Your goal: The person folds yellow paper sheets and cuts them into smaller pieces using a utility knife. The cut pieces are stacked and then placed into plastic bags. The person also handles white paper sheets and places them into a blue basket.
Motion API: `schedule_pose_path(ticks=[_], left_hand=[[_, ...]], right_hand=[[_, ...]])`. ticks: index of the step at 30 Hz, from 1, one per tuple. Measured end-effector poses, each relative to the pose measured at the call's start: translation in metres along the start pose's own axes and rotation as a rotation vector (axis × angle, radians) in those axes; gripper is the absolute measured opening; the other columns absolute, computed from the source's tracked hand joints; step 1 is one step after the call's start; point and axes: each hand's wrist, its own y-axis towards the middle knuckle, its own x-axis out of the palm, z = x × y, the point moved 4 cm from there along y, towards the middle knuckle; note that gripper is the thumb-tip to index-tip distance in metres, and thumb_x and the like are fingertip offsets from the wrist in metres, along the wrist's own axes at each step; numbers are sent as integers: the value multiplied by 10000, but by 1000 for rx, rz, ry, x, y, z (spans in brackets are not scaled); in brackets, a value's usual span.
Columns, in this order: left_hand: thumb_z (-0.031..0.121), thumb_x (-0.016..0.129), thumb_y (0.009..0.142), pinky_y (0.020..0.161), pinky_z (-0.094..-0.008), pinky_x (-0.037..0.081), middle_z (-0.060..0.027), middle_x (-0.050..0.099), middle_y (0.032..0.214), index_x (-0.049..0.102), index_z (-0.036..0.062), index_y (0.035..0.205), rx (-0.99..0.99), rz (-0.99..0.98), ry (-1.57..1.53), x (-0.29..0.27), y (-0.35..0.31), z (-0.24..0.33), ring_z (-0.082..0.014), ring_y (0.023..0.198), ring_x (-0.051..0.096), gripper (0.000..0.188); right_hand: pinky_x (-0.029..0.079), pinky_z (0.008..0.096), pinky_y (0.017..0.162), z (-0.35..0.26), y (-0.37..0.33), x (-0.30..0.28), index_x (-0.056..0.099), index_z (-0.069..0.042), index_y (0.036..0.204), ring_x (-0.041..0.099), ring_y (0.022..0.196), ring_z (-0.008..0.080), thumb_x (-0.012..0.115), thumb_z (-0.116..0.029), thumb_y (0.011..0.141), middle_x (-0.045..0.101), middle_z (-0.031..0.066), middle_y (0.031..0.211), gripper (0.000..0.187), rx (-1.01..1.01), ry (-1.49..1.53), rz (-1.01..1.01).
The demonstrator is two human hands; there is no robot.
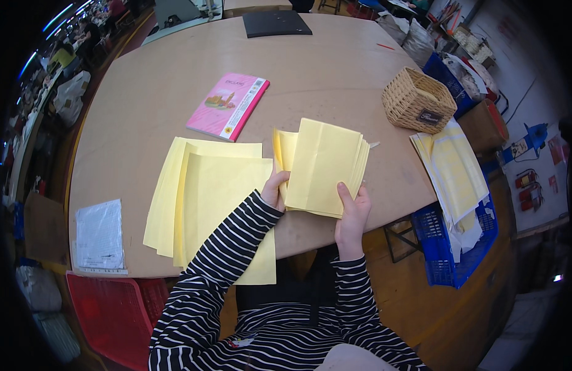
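Note:
A stack of folded yellow paper (326,164) is held up between my two hands over the near edge of the table. My left hand (275,188) is closed on the stack's lower left side, where one folded sheet stands slightly apart. At the lower right corner my right hand (353,213) grips it, the thumb lying on the front sheet and the other fingers partly hidden behind. Larger yellow sheets (224,198) lie overlapping on the table to the left, partly under my left forearm, and one hangs past the table's edge. Beyond them rests a pink notebook (227,105).
A wicker basket (409,102) stands at the table's right, with yellow-and-white sheets (453,167) draped below it over a blue crate (443,253). A flat black object (277,25) lies at the far edge. Papers in clear plastic (99,235) sit at left, above a red crate (106,315).

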Motion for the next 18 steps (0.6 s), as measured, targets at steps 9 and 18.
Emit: schedule_pose_path(ticks=[9,18], left_hand=[[47,677,761,967,-391,448,-183,402,1312,50,116,1431,383,106,359,13,3,13,-264,1186,479,920],[108,715,762,1013,-380,392,-173,373,1352,-19,123,1450,305,-97,493,20,-2,-6,-262,1223,444,1007]], right_hand=[[487,288,706,-15,-13,-9,603,43,957,612,792,154,647,-48,838,653,98,872,156,-408,-772,263],[495,269,754,24,-11,10,587,32,1040,616,834,144,642,-66,860,645,72,964,211,30,-314,-94]])
